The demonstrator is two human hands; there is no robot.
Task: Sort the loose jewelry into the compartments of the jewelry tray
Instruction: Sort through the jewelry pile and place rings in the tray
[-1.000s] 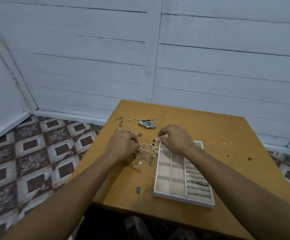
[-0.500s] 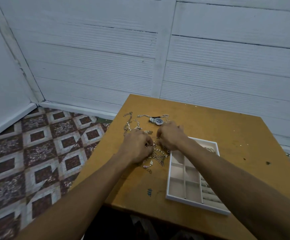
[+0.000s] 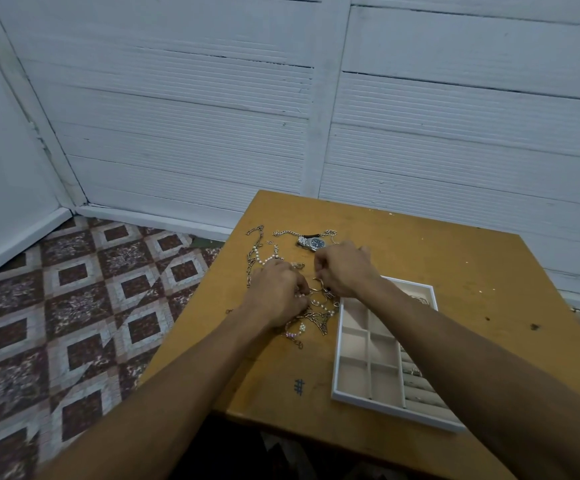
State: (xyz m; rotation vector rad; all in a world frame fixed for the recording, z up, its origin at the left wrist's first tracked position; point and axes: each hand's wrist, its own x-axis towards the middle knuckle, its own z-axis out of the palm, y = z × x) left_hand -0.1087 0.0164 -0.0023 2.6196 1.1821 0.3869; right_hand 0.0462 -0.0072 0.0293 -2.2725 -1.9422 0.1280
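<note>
A tangled pile of chains and pearl strands [image 3: 318, 315] lies on the wooden table [image 3: 437, 258], left of a white jewelry tray [image 3: 354, 398] with beige compartments. My left hand [image 3: 276, 292] and my right hand [image 3: 345, 268] both rest on the pile, fingers curled and pinching chains at its top. A silver watch [image 3: 312, 242] with a dark face lies just beyond my right hand. A long chain [image 3: 255, 251] and pearl strand trail off to the far left. My right forearm crosses over the tray and hides part of it.
The tray's right side holds ring rolls [image 3: 420, 386] with a few pieces in them. The table's left edge drops to a patterned tile floor [image 3: 74, 306]. White plank walls stand behind the table. A pen mark [image 3: 299, 386] sits near the front edge.
My hands have closed in together over the pile, the right one moving left off the tray's corner. The camera has swung left and down a little.
</note>
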